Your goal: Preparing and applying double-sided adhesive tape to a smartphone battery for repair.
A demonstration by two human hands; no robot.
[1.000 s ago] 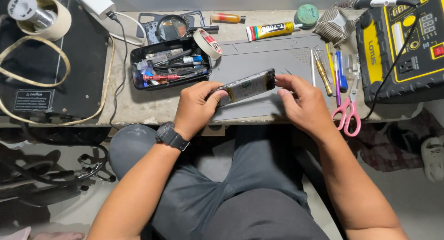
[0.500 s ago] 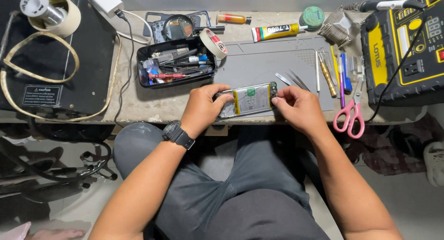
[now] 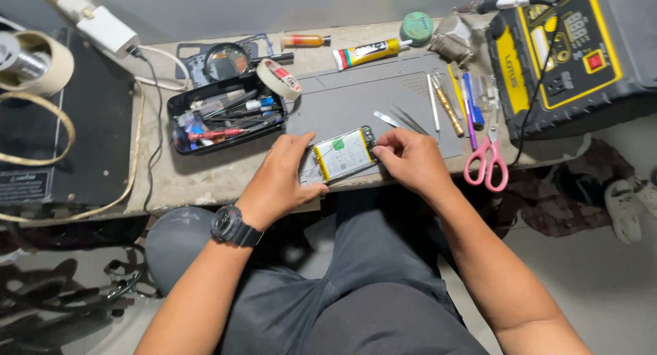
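Both hands, the left hand (image 3: 284, 177) and the right hand (image 3: 410, 160), grip the ends of the open phone (image 3: 344, 154) on the grey mat (image 3: 383, 95); it looks ready for careful picking inside.

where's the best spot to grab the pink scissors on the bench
Probably at the pink loop handles of the scissors, coming from the near bench edge. The loops point toward the person and overhang the grey mat's corner, while the blades lie among pens, so the handle end is freer. The right hand is nearest.
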